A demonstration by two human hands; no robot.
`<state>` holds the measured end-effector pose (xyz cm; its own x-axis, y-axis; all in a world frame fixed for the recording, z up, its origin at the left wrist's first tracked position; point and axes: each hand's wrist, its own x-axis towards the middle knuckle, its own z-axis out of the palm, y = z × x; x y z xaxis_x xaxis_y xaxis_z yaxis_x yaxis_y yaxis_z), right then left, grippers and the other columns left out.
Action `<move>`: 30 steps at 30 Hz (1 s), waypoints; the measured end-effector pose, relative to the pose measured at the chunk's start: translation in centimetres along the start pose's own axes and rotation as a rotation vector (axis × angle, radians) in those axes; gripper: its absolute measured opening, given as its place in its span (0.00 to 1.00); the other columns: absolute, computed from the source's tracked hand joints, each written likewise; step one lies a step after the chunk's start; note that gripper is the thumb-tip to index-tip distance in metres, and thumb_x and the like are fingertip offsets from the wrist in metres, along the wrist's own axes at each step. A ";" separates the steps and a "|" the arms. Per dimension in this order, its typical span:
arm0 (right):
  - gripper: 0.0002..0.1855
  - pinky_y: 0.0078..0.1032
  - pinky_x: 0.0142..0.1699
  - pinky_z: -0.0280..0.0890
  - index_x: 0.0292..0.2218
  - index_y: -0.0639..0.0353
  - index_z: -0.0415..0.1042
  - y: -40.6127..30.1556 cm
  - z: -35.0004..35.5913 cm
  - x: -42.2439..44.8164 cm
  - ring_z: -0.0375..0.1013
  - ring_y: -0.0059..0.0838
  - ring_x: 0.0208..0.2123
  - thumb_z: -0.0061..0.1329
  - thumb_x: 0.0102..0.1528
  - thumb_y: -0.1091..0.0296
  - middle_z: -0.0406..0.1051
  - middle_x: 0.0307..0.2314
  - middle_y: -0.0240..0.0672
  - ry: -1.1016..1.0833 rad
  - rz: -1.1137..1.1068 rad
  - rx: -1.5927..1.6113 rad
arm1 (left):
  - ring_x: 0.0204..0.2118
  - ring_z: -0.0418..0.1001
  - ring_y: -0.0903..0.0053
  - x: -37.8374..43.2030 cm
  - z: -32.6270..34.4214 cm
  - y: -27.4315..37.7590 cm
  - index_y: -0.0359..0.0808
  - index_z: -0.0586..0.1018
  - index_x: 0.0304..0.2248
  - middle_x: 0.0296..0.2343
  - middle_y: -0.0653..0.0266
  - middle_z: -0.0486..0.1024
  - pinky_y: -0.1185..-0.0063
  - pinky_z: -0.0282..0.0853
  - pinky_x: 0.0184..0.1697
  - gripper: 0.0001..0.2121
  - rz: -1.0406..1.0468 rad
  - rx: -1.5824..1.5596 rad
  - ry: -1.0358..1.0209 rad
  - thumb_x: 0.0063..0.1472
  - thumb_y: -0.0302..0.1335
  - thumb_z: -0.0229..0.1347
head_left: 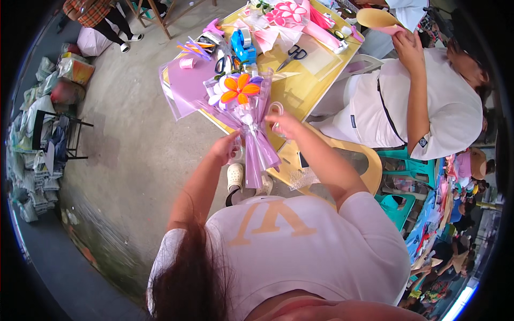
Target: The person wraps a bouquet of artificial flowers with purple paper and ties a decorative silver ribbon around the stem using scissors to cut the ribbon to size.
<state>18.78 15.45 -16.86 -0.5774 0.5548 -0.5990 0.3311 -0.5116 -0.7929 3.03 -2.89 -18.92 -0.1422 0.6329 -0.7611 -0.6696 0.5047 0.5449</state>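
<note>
A bouquet of fuzzy craft flowers, with an orange flower [240,89] in front and white and purple petals around it, lies at the near corner of the table. Its purple and clear wrapping [263,160] flares below a white ribbon tie [251,125] and overhangs the edge. On the left of the tie, my left hand [223,149] has its fingers closed on a pale ribbon loop [237,149]. My right hand [286,124] pinches another pale ribbon loop [277,107] on the right side. Fingertips of both hands are partly hidden.
On the yellow table [287,94] are scissors [292,57], a blue tape dispenser [243,47], purple wrapping sheets [188,78], a pink ribbon spool [187,63] and pink flowers [289,13]. A yellow chair [371,164] stands right. A co-worker [445,104] holds a tan-and-pink piece [375,19].
</note>
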 end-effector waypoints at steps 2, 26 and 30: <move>0.19 0.30 0.36 0.64 0.44 0.53 0.66 1.0 1.1 -0.8 0.70 0.26 0.31 0.53 0.50 0.64 0.71 0.30 0.29 -0.122 0.190 0.028 | 0.19 0.59 0.83 0.3 1.4 -0.5 0.41 0.75 0.28 0.19 0.73 0.68 0.81 0.51 0.20 0.14 -0.016 0.056 -0.018 0.54 0.43 0.56; 0.30 0.34 0.50 0.61 0.48 0.58 0.64 -7.3 -1.3 -3.9 0.68 0.40 0.43 0.57 0.45 0.58 0.68 0.42 0.45 0.186 -0.278 -1.079 | 0.17 0.57 0.79 1.4 2.2 -1.1 0.40 0.76 0.24 0.17 0.69 0.66 0.78 0.50 0.21 0.17 -0.006 0.203 0.169 0.51 0.47 0.54; 0.25 0.34 0.48 0.63 0.44 0.58 0.68 -9.2 0.5 -1.6 0.69 0.45 0.41 0.55 0.44 0.64 0.69 0.39 0.48 0.382 -0.886 -1.198 | 0.18 0.60 0.79 -0.1 3.9 -0.5 0.40 0.76 0.25 0.18 0.68 0.68 0.77 0.52 0.22 0.17 0.048 0.183 0.192 0.51 0.47 0.55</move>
<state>16.25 18.95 -8.51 -0.7487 0.6120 0.2548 0.4906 0.7700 -0.4078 6.26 -0.95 -17.74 -0.3179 0.5444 -0.7763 -0.5181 0.5859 0.6231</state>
